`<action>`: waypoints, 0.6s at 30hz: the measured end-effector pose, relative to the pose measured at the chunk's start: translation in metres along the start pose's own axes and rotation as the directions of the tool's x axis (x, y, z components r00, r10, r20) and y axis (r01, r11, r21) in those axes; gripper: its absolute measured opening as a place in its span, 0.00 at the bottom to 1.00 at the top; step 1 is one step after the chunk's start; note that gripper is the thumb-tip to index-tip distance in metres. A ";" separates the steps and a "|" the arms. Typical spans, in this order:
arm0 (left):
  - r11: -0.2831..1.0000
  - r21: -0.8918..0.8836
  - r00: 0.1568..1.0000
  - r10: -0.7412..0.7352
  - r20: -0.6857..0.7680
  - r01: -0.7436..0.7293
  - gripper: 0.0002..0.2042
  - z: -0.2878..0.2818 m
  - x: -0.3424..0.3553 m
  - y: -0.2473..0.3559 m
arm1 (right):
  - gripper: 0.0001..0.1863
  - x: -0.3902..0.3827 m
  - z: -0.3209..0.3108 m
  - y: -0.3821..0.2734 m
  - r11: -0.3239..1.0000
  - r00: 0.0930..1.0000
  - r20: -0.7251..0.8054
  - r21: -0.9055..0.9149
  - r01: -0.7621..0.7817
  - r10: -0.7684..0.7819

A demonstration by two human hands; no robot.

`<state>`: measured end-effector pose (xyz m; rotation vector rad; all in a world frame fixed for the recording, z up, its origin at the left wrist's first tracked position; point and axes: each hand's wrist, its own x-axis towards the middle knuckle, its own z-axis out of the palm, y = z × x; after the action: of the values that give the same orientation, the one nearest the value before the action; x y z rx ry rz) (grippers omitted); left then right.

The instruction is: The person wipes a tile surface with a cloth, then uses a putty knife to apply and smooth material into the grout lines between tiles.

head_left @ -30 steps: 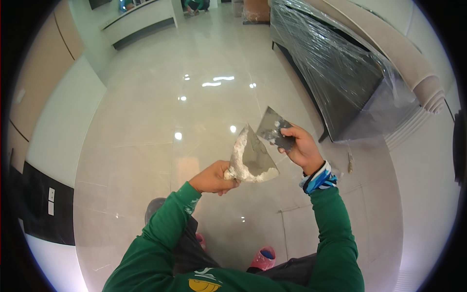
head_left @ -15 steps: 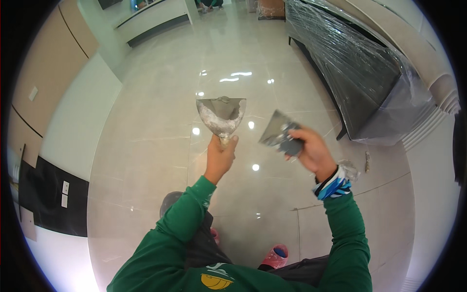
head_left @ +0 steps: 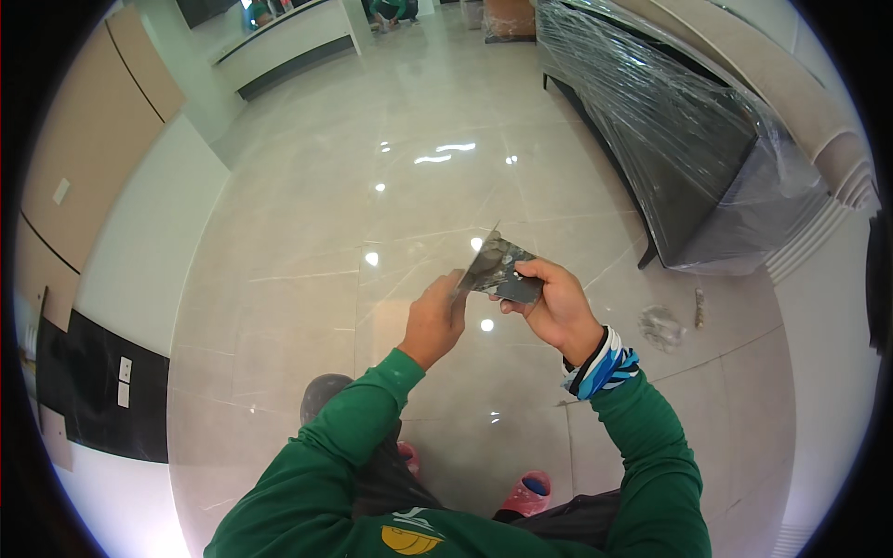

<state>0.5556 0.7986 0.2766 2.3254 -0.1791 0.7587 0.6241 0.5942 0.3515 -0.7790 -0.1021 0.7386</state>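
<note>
My left hand (head_left: 433, 322) is closed round the handle of a wide putty knife (head_left: 479, 257). Its blade is turned nearly edge-on, so its face is mostly out of sight. In my right hand (head_left: 564, 312) is a flat, squarish dark scraper (head_left: 523, 286), pinched with the thumb on top and the fingers beneath. Grey smears of a paste-like material mark the scraper's face. The two blades meet or overlap in front of me; whether they touch, I cannot tell.
Glossy pale tiles (head_left: 307, 242) cover the floor. A plastic-wrapped dark cabinet (head_left: 679, 158) stands at right, with crumpled clear plastic (head_left: 661, 328) on the floor nearby. A white counter (head_left: 293, 46) is far left. Another person (head_left: 394, 11) is at the far end.
The putty knife has turned from face-on to nearly edge-on and come toward the scraper. My right hand has moved left, bringing both tools together.
</note>
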 end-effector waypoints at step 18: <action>0.906 -0.095 0.789 -0.304 0.533 0.413 0.19 -0.078 -0.005 -0.031 | 0.23 -0.022 0.027 -0.040 0.942 0.960 0.087 -0.188 0.279 -0.267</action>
<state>0.5245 0.8724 0.3033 2.2120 -0.0331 -0.0794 0.6206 0.5776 0.4017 -0.9115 -0.3370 0.4918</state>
